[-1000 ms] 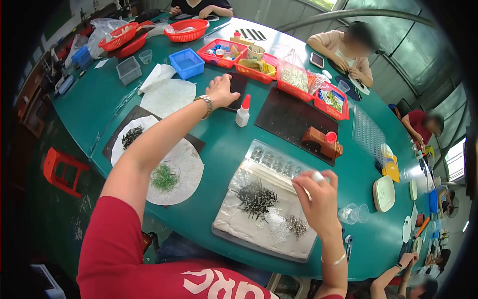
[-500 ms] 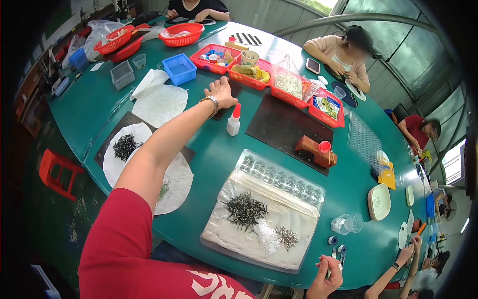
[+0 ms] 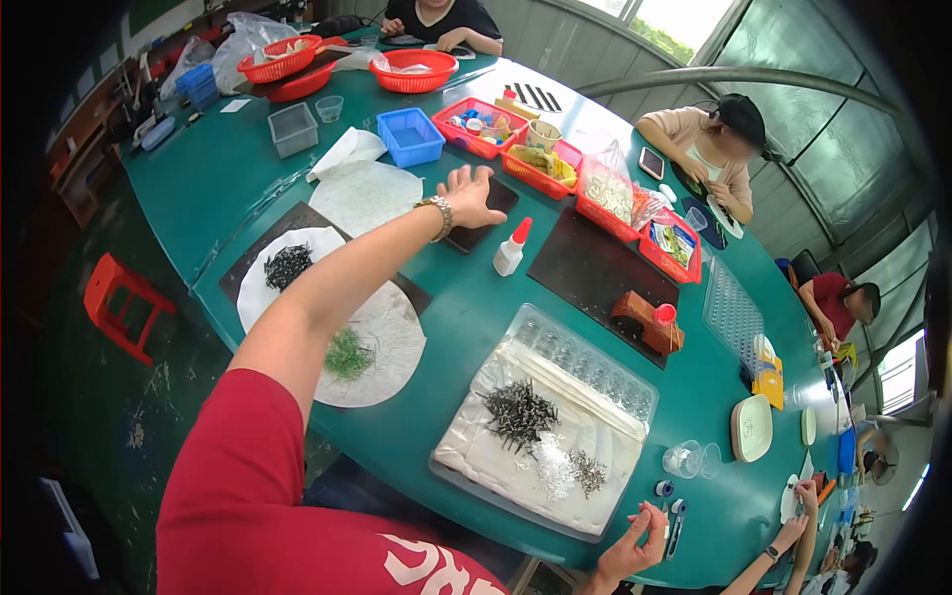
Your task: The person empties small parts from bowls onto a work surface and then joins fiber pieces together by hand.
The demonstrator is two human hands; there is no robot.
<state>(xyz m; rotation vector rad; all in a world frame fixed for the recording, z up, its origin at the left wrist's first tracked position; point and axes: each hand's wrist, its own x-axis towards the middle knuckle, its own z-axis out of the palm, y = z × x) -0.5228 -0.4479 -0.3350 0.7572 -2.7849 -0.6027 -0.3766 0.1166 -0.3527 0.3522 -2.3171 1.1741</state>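
My left hand [image 3: 470,200], with a metal watch on its wrist, reaches out with fingers spread over the edge of a dark rectangular board [image 3: 493,224]. Whether it touches the board I cannot tell. A small white bottle with a red cap [image 3: 511,250] stands upright just right of it. Low at the right, my right hand [image 3: 633,545] is curled with its fingertips together; what they hold, if anything, is too small to make out. In front of me, a pale cloth-covered tray [image 3: 486,464] bears piles of black strips [image 3: 522,413], white bits [image 3: 552,468] and brownish bits [image 3: 589,473].
White round sheets [image 3: 397,362] with black strips and green threads [image 3: 347,355] lie under my left arm. Red baskets [image 3: 543,178] and a blue bin [image 3: 411,139] stand beyond. Clear cups [image 3: 684,458] and small tools [image 3: 675,526] lie near my right hand. Other people sit around the table.
The view has shifted, so the table's things appear farther right. More of the dark board shows beside my left hand, which stays outstretched. My right hand remains curled near the table's edge.
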